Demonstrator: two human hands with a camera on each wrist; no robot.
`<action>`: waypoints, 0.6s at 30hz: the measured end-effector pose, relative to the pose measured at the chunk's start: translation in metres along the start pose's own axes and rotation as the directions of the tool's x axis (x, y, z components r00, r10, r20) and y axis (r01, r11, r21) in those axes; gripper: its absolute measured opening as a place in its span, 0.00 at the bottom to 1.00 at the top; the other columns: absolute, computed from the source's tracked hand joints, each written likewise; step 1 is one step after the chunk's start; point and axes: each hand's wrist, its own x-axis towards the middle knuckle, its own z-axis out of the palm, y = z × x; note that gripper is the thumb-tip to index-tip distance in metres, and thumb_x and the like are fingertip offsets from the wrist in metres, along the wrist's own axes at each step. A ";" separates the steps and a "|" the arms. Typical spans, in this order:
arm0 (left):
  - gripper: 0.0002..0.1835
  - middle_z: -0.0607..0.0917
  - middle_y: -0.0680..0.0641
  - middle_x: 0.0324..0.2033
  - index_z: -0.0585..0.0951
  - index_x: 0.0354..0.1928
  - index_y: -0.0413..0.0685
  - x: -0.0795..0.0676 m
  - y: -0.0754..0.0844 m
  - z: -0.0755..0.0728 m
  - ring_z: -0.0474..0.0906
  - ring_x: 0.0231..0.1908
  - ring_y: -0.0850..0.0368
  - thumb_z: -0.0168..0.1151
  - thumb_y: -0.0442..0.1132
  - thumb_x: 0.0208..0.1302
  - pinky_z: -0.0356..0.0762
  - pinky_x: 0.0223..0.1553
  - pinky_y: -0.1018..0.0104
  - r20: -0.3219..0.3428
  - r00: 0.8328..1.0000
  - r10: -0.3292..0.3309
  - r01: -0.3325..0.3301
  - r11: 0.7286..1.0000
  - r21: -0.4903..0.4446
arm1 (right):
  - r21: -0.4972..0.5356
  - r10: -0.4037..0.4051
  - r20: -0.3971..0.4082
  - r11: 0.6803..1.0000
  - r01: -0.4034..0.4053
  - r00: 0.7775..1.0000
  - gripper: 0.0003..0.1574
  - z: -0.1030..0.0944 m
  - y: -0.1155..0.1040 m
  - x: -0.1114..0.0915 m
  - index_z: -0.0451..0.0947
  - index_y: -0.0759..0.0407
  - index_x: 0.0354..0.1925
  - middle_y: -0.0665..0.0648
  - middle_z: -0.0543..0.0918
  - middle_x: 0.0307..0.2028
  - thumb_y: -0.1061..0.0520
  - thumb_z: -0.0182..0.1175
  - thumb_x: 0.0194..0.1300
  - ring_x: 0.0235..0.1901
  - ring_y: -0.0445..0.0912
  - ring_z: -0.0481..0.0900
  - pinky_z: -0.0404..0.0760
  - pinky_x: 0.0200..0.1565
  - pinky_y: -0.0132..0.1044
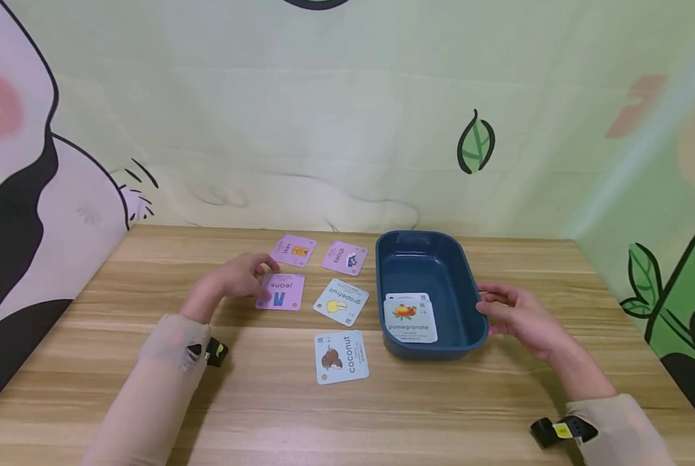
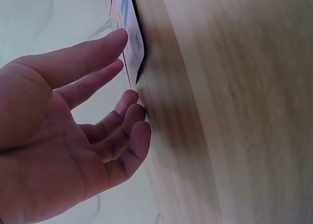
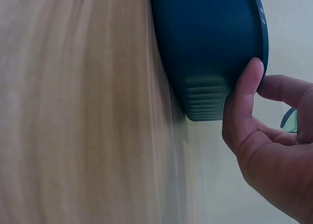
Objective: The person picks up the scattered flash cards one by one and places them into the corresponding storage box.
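My left hand (image 1: 239, 275) is at the left edge of the purple jeans card (image 1: 283, 291), with thumb and fingers apart. In the left wrist view, the thumb overlaps the card (image 2: 132, 43) and the other fingers are lightly bent. At the right side of a dark blue plastic bin (image 1: 435, 351), my right hand (image 1: 519, 317) holds the rim. Its thumb (image 3: 248, 82) lies on the outer wall, and the index finger passes behind the rim. A pomegranate card (image 1: 410, 320) lies on top of other cards inside the bin's near end.
Between the left hand and the bin lie a vest card (image 1: 293, 250), a shoes card (image 1: 344, 257), a grapefruit card (image 1: 341, 302) and a coconut card (image 1: 341, 357). All rest on the wooden table (image 1: 429, 414). A printed cloth backdrop (image 1: 324, 129) rises behind the table's far edge.
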 end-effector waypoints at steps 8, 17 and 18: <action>0.26 0.72 0.32 0.54 0.77 0.56 0.46 0.002 0.000 0.001 0.69 0.51 0.38 0.70 0.34 0.52 0.65 0.53 0.43 -0.012 1.000 0.013 -0.012 1.000 0.029 | -0.006 0.002 -0.005 1.000 -0.002 1.000 0.37 0.000 0.001 0.000 0.56 0.75 0.66 0.69 0.67 0.51 0.57 0.58 0.68 0.37 0.45 0.78 0.82 0.36 0.40; 0.25 0.73 0.32 0.54 0.78 0.53 0.45 0.002 0.004 0.003 0.69 0.50 0.39 0.71 0.34 0.51 0.65 0.53 0.44 -0.029 0.999 0.013 -0.011 0.999 0.049 | -0.013 0.005 -0.010 1.000 -0.005 1.000 0.37 -0.001 0.001 -0.001 0.56 0.75 0.66 0.69 0.68 0.51 0.57 0.58 0.68 0.37 0.45 0.78 0.82 0.36 0.40; 0.25 0.73 0.32 0.53 0.78 0.53 0.45 0.002 0.004 0.003 0.69 0.50 0.38 0.71 0.34 0.51 0.64 0.53 0.44 -0.030 0.999 0.016 -0.014 0.999 0.052 | -0.012 0.006 -0.011 1.000 -0.006 1.000 0.37 0.000 0.000 -0.001 0.57 0.75 0.66 0.69 0.68 0.51 0.57 0.58 0.68 0.37 0.45 0.78 0.82 0.36 0.40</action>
